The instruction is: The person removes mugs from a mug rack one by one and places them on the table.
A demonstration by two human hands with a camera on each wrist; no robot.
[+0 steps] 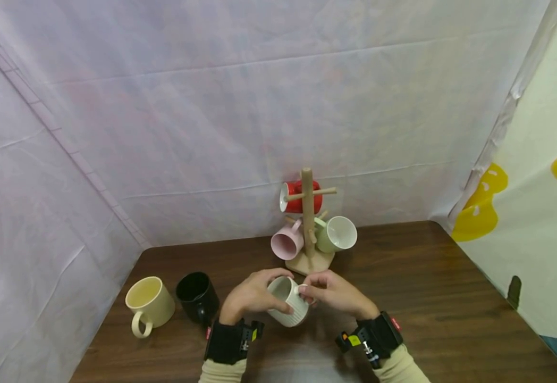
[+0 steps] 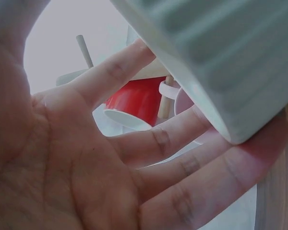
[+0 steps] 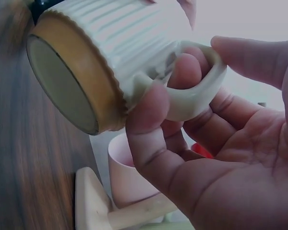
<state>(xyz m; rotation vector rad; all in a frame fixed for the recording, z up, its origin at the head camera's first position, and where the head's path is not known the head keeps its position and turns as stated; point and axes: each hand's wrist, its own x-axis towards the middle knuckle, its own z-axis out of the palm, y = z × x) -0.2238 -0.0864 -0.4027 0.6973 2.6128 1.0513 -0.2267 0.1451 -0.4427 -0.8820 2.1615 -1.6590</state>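
Note:
A white ribbed mug (image 1: 294, 310) is tilted above the table in front of the rack, its mouth toward my left hand (image 1: 254, 291). The left thumb lies on the near side and the fingers reach round the far side; in the left wrist view, fingertips touch the rim. My right hand (image 1: 338, 293) grips the mug's handle (image 3: 201, 98), with a finger through the loop and the thumb on its outer side. The right wrist view shows a tan band (image 3: 81, 62) round the mug's base. Just behind stands a wooden mug rack (image 1: 308, 223).
On the rack hang a red mug (image 1: 314, 199), a pink mug (image 1: 288, 240) and a light green mug (image 1: 333, 235). A yellow mug (image 1: 156, 306) and a black mug (image 1: 197, 298) stand at the left of the dark wooden table (image 1: 431, 298). Pale cloth (image 1: 202, 133) hangs behind.

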